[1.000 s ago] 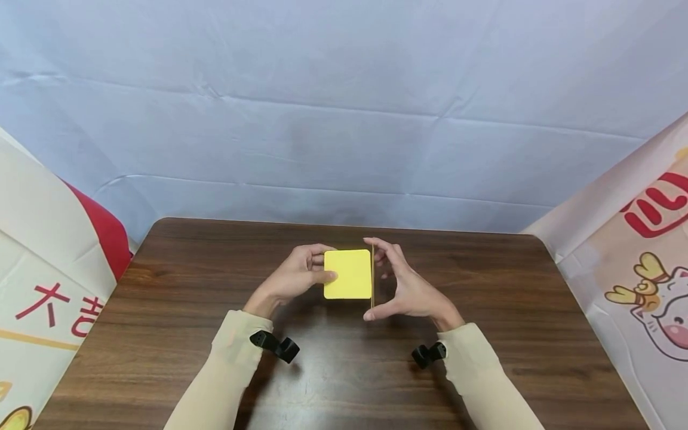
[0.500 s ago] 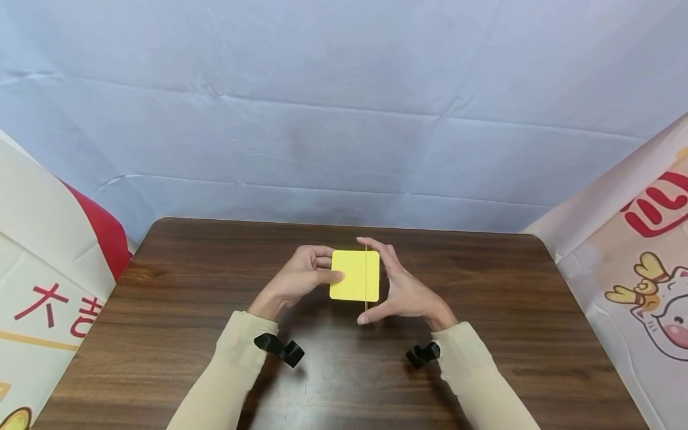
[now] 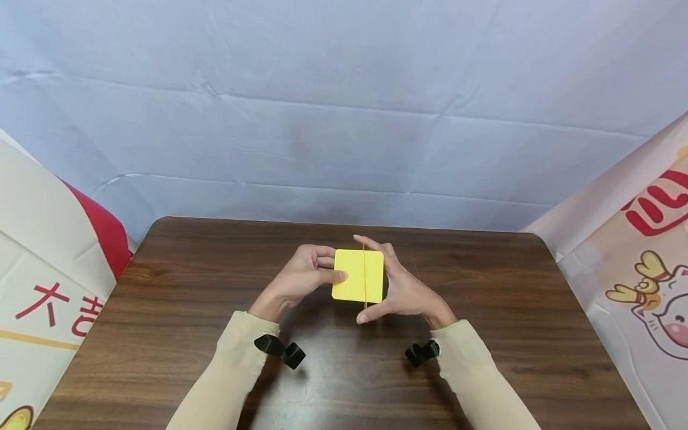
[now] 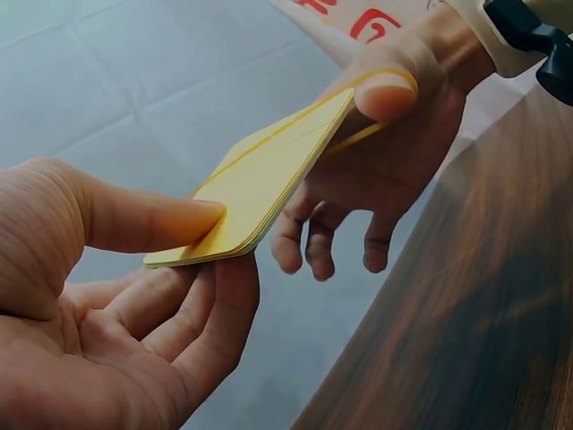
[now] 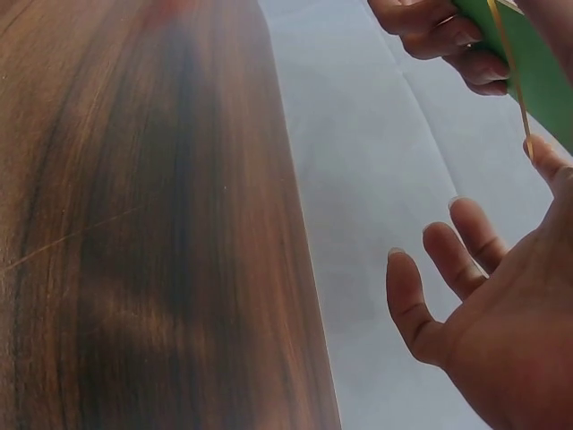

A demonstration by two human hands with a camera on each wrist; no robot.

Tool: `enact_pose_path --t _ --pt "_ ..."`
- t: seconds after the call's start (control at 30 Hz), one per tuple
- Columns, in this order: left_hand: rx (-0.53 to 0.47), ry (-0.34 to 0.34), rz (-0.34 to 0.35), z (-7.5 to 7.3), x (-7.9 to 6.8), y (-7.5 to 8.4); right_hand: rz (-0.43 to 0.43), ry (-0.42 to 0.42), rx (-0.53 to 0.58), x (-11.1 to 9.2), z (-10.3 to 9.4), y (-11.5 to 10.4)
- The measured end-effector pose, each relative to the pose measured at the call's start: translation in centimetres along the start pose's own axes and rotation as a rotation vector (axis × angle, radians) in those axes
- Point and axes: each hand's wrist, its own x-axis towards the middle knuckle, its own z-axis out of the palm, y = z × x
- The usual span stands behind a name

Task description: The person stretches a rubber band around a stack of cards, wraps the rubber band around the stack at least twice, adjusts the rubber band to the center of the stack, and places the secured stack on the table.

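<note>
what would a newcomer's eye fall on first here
Probably the bright yellow stack, central in the head view, pinched in the left grip. Next, the thin band crossing in front of it, stretched by the right grip. Red lettering at far right might follow.

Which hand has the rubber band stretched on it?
The right hand: the rubber band spans its spread thumb and a finger, crossing the yellow card stack. The left hand pinches the stack instead.
</note>
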Motion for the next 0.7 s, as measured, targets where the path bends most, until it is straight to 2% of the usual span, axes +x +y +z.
enact_pose_path --t 0.17,0.27,0.43,0.6,0.7 --pt "-0.021 0.005 0.016 0.1 -0.1 0.1 -0.009 -0.004 0.009 0.1 0.2 0.3" --pt "-0.040 0.038 0.033 0.2 0.0 0.1 -0.006 -0.008 0.013 0.1 0.3 0.5" --pt "-0.076 0.128 0.043 0.1 0.0 0.3 0.009 -0.027 -0.002 -0.2 0.7 1.5" --pt "-0.127 0.235 0.006 0.0 0.1 0.4 0.004 -0.060 -0.034 -0.5 1.1 3.4" --pt "-0.142 0.305 -0.015 -0.2 0.3 0.4 0.005 -0.082 -0.059 -0.9 1.3 3.7"
